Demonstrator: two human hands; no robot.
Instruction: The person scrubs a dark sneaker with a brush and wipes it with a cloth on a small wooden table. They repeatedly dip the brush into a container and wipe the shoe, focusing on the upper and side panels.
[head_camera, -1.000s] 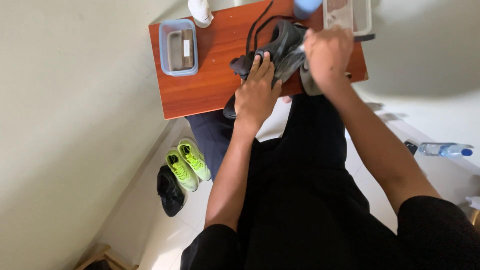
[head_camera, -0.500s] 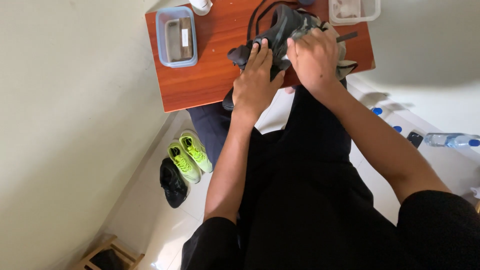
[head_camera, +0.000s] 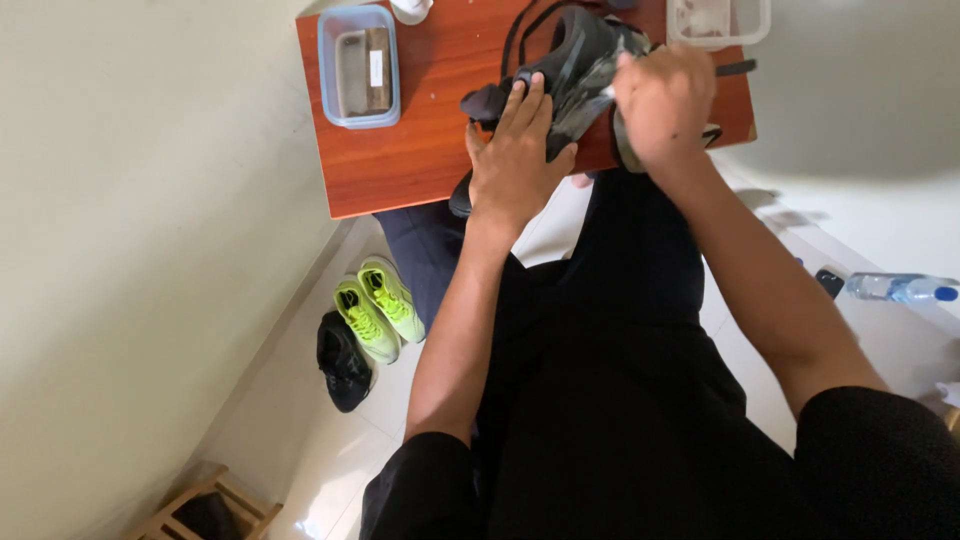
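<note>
Since approx. half a sec ago, right hand (head_camera: 668, 100) has shifted a bit lower over the dark shoe (head_camera: 575, 75), and left hand (head_camera: 515, 165) has flattened more on it. Shoe sits at top centre of frame, on the near edge of a red-brown wooden table (head_camera: 420, 160), partly overhanging it. Left hand lies palm down, fingers spread and mostly open, pressing the shoe's heel end. Right hand is closed into a fist, gripping what looks like a grey cloth (head_camera: 620, 140) against the shoe's side.

Risk, as a judgement: shoe sits v. close to the table edge, so a hard rub could push it off; loose black laces (head_camera: 520, 35) could snag on fingers.

Packages etc.: clear blue-rimmed plastic box (head_camera: 358, 68) at upper left of table, holding a brown block w/ a small white label; clear lidless tub (head_camera: 718, 22) at top right; white object at top edge, too cropped to identify. Plastic water bottle w/ blue cap (head_camera: 900, 288) lies at right edge. Neon yellow-green trainers (head_camera: 378, 308) and a black shoe (head_camera: 342, 360) sit on the floor, lower left of centre
</note>
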